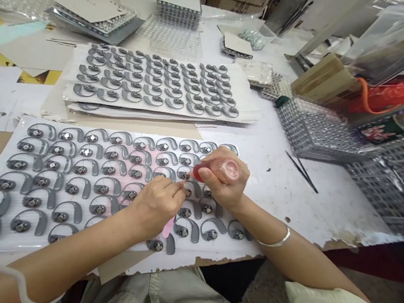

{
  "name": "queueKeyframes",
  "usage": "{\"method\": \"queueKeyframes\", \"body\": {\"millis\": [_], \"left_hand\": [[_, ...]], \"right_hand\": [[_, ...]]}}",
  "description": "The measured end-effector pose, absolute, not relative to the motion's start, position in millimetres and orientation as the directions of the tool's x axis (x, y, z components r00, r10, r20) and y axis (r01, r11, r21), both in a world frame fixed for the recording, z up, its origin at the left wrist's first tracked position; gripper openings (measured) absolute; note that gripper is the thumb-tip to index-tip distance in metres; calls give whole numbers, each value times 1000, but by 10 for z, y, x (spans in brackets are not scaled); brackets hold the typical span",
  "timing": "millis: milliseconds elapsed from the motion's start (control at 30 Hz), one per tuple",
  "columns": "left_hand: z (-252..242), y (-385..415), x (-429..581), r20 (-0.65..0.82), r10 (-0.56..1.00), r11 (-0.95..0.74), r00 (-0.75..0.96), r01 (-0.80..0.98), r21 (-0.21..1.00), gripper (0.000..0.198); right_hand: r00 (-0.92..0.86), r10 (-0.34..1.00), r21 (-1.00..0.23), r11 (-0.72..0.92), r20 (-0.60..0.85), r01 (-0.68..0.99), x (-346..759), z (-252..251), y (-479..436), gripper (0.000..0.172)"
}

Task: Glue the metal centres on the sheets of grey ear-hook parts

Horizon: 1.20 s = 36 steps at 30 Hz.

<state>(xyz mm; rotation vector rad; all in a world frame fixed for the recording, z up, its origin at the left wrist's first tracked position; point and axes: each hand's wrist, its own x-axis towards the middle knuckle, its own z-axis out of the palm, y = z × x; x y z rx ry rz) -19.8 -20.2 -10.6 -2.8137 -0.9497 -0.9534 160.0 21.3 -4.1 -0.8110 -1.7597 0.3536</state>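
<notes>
A white sheet (1, 242) lies in front of me, covered in rows of grey hook-shaped pieces (31, 222) with round silver centres. My right hand (225, 178) is closed around a small clear pink bottle with a red tip (218, 169), its tip pointing left at a grey piece. My left hand (159, 205) is pinched just beside that tip, fingertips on a small part I cannot make out. A pink strip (167, 228) pokes out under the left hand.
A second sheet of grey pieces (154, 86) lies behind the first. Black tweezers (302, 171) rest on the white table to the right. Clear gridded plastic trays (316, 128) stand at the right, more trays (174, 8) and stacked sheets at the back.
</notes>
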Motion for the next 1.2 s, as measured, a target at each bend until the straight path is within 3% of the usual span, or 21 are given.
{"method": "queueKeyframes", "body": {"millis": [867,1200], "left_hand": [[-137,-189,-236,548,544,-824,636,527,206,17],[-126,-190,-262,543,548,-825,636,518,227,18]], "right_hand": [[-141,630,-539,742,764,398,1625,-52,222,13],[-19,671,-625,700,741,346,1707,-141,200,13]]}}
